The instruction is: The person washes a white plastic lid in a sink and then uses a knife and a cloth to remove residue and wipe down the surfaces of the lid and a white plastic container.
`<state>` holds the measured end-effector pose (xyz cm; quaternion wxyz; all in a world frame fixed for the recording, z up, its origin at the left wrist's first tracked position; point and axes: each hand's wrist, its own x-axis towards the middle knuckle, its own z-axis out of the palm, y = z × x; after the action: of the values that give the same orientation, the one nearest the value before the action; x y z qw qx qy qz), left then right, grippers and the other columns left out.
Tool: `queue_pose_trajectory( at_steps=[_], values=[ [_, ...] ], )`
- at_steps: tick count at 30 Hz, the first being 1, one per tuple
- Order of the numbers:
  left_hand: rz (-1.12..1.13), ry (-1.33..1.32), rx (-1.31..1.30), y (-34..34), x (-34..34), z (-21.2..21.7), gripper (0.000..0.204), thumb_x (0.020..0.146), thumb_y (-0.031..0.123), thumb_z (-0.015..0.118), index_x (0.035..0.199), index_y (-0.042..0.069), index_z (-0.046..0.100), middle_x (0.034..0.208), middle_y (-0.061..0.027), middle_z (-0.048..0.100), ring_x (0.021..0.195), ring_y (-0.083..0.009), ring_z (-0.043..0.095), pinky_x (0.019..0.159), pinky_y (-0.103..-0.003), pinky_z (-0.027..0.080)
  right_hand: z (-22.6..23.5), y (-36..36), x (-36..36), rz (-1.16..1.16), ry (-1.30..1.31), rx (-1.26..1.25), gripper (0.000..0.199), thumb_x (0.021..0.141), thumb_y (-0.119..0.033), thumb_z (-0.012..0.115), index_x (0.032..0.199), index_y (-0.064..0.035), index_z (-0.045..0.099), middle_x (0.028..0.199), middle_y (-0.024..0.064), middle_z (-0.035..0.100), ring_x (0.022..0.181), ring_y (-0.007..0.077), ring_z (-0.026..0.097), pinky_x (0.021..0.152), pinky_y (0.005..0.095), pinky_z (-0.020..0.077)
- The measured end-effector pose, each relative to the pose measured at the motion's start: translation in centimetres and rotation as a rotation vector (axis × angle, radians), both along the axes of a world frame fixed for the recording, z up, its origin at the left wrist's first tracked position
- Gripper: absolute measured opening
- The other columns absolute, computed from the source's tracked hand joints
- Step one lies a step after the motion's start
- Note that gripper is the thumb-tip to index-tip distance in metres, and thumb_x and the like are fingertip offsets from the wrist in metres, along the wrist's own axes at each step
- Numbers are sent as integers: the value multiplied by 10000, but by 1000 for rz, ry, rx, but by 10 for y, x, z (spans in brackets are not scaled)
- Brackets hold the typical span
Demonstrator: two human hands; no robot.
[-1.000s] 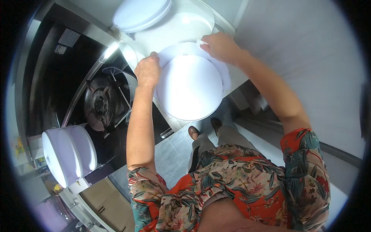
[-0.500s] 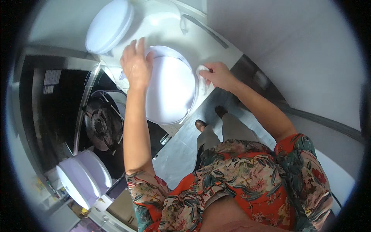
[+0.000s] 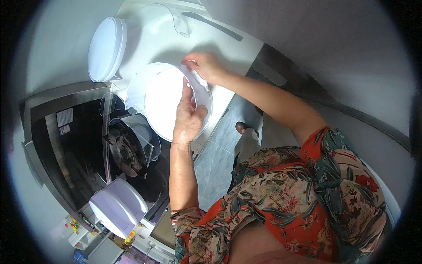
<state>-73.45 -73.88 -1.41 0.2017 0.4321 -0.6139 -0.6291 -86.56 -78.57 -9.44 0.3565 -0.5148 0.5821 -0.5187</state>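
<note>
A round white tub (image 3: 137,90) with a low wall and a bright interior stands on the pale counter in front of me. My left hand (image 3: 189,118) reaches over it, index finger stretched along the inner wall and thumb bent near the rim, gripping that wall. At the far right of the rim, my right hand (image 3: 205,67) is closed on a crumpled white cloth (image 3: 200,81). The cloth touches the outside of the wall. Some fingers of both hands are hidden behind the rim.
Left of the tub, a white round container (image 3: 103,50) stands on its edge. Behind lie a clear curved piece (image 3: 179,27) and a long grey strip (image 3: 213,25). A black gas burner (image 3: 125,152) and a white divided holder (image 3: 115,209) are at lower left.
My left hand has moved from the tub's far left side to its inner right wall. My right hand has carried the cloth left and away from me, along the rim.
</note>
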Motion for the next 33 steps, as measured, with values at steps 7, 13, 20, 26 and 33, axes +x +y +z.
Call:
queue_pose_trajectory(
  at_steps=[7,13,20,26,33],
  values=[
    [-91,-65,-97,-4,8,-5,785,622,-122,391,1363,21,174,1274,-106,386,1169,-203,379,974,-281,284,30,60,21,-146,167,-201,197,848,-154,488,991,-35,553,782,159,612,700,304,606,607,353,470],
    [-37,0,-72,-2,1,-2,745,594,-113,424,1316,-10,270,1242,-84,406,1171,-177,348,982,-271,246,28,8,12,-119,186,28,182,861,-160,478,1006,-50,479,750,181,590,674,350,583,594,398,447],
    [5,99,112,-4,0,-2,730,728,60,544,1355,-1,176,1267,-138,392,1097,-189,434,759,-234,433,25,56,12,-175,-7,-115,189,842,-179,529,975,-50,491,820,140,590,679,278,597,597,339,454],
    [245,-147,259,-20,-13,-18,734,832,490,463,1332,-1,247,1246,-170,402,1063,-200,448,680,-270,448,20,59,9,-238,31,-125,178,833,-160,517,964,-51,468,747,143,588,664,309,589,595,373,452],
    [388,-99,-109,-10,-38,-36,427,846,434,433,776,26,538,734,-51,501,694,-150,455,672,-258,382,2,125,47,-208,-58,-150,203,810,-122,560,968,-40,460,781,157,584,672,309,605,583,357,466]
  ],
)
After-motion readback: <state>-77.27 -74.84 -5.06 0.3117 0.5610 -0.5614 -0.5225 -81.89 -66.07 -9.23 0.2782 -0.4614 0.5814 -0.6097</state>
